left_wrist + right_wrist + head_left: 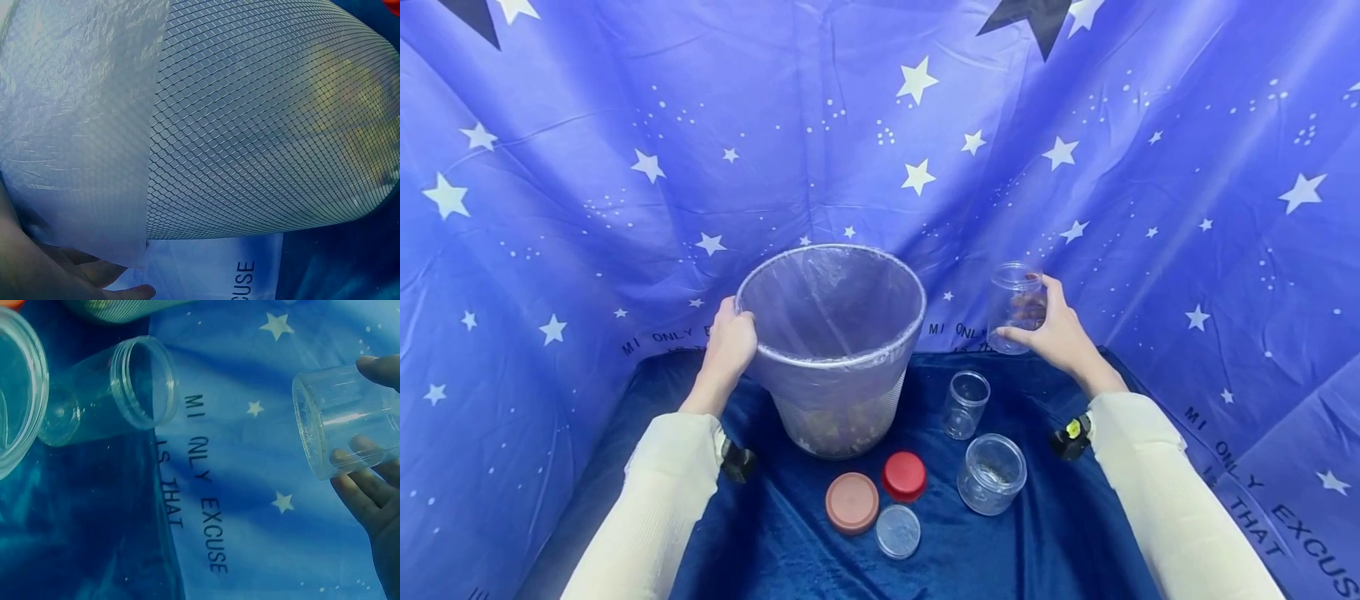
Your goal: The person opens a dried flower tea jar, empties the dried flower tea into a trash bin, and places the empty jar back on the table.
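My left hand (731, 340) grips the rim of a mesh wastebasket (850, 421) lined with a clear plastic bag (75, 112). The basket leans a little, and yellowish bits show blurred through the mesh near its bottom. At the right, my right hand (1054, 332) holds a clear plastic jar (1011, 300) in the air, thumb on one side and fingers on the other. In the right wrist view the jar's flat base (307, 425) faces the table side. No lid shows on it.
Two more clear jars, a narrow one (966, 406) and a wide one (991, 475), stand open on the dark blue cloth (790, 550). A red lid (904, 477), a pinkish lid (852, 503) and a clear lid (898, 532) lie before the basket. Starry blue curtains (820, 150) surround the table.
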Demonstrator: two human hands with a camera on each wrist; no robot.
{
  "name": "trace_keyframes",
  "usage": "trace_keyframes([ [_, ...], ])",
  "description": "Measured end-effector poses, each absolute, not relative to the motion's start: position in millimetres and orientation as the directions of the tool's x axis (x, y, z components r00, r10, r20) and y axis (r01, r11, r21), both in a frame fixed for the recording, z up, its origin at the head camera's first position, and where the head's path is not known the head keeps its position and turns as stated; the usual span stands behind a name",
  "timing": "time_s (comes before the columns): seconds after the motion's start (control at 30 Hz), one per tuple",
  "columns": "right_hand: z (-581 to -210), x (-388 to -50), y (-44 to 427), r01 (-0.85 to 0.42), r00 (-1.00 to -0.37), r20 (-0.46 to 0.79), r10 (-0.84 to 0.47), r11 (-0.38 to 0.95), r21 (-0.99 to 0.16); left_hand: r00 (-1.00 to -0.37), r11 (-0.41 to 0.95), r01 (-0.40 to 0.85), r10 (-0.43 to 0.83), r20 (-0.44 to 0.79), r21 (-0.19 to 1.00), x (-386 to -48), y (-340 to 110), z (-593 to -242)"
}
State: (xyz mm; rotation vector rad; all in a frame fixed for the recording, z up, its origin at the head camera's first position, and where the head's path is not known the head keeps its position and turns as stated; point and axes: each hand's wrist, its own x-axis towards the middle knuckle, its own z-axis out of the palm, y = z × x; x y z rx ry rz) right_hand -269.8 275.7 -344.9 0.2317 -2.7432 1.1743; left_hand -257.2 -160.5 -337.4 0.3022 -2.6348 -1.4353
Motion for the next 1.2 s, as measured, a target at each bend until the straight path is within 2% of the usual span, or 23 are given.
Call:
trace_keyframes([
  [0.5, -377.1, -268.4, 300.9, -0.113, -0.992, 0.121, -0.042, 0.733, -0.671, -0.971, 0.518, -0.123, -0.240, 0.005, 0.846, -258.3, -159.9, -337.9],
  [0.93, -420.1, -261.6, 315.6, -0.024, -1.000, 0.024, -0.010, 0.729, -0.684, -0.969, 0.523, -0.125, -0.247, 0.009, 0.843, -260.3, -159.1, -339.8],
  [1.2, -440.3, -257.7, 317.6, 0.014, -1.000, 0.006, 0.025, 0.728, -0.686, -0.968, 0.515, -0.127, -0.252, 0.008, 0.848, -260.6, -160.3, -339.8],
])
